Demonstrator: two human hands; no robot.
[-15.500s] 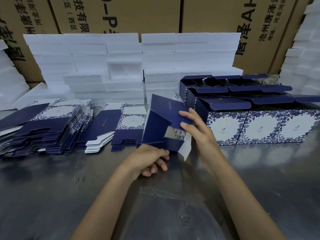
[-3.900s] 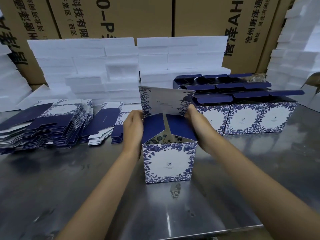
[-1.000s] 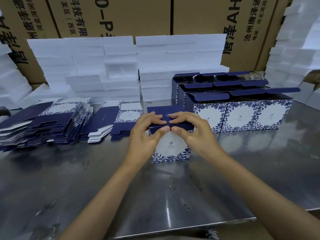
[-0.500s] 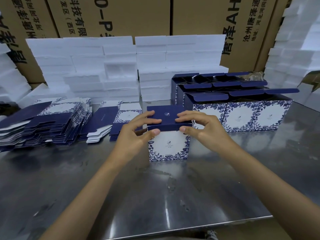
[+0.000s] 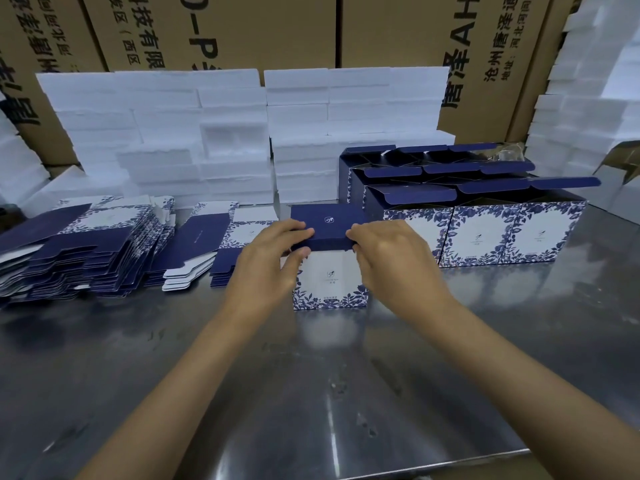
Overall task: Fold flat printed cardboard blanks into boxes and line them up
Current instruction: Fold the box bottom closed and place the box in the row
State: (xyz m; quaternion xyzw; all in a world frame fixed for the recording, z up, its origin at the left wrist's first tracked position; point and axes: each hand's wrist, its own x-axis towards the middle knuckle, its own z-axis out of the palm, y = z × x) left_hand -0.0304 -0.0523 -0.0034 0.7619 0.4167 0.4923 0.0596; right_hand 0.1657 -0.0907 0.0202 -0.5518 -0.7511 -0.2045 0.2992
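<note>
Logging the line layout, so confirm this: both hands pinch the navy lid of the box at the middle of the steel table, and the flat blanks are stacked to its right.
One detail is wrong. The head view shows the flat blanks stacked to the left of the box; finished boxes stand to its right. The left hand and right hand do pinch the navy lid.

Reflective steel table (image 5: 311, 393) across the lower frame; white foam blocks (image 5: 194, 133) stacked mid-frame; printed brown cartons (image 5: 263, 29) along the top.

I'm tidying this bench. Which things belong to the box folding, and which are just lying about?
Job: box being closed, left hand, right hand, flat blanks, finished boxes.
Lying about: white foam blocks, brown shipping cartons.
</note>
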